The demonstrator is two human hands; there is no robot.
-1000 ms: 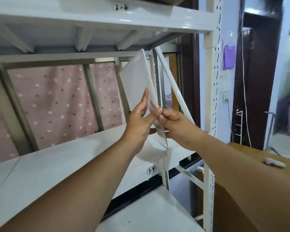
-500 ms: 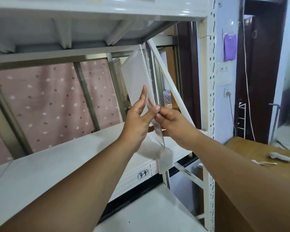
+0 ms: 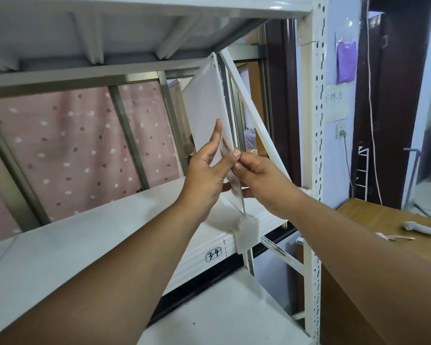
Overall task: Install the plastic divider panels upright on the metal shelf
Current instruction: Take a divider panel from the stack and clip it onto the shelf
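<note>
A translucent white plastic divider panel (image 3: pixel 205 103) stands nearly upright at the right end of the white metal shelf (image 3: pixel 90 242). Its top edge reaches the underside of the upper shelf (image 3: pixel 125 23). Its lower front corner sits in a white plastic clip (image 3: pixel 246 234) hooked over the shelf's front lip. My left hand (image 3: pixel 207 170) presses flat against the panel's left face, thumb on its front edge. My right hand (image 3: pixel 256 179) pinches that front edge from the right side, just above the clip.
The rack's perforated white upright (image 3: pixel 316 135) and a diagonal brace (image 3: pixel 254 123) stand just right of the panel. A lower shelf (image 3: pixel 224 317) lies below. A wooden table (image 3: pixel 383 235) with a small grey device (image 3: pixel 419 228) is at the right. A pink dotted curtain (image 3: pixel 72 150) hangs behind.
The panel's lower corner has come down into the clip on the shelf lip, and the panel stands slightly straighter. Both hands stay on its front edge.
</note>
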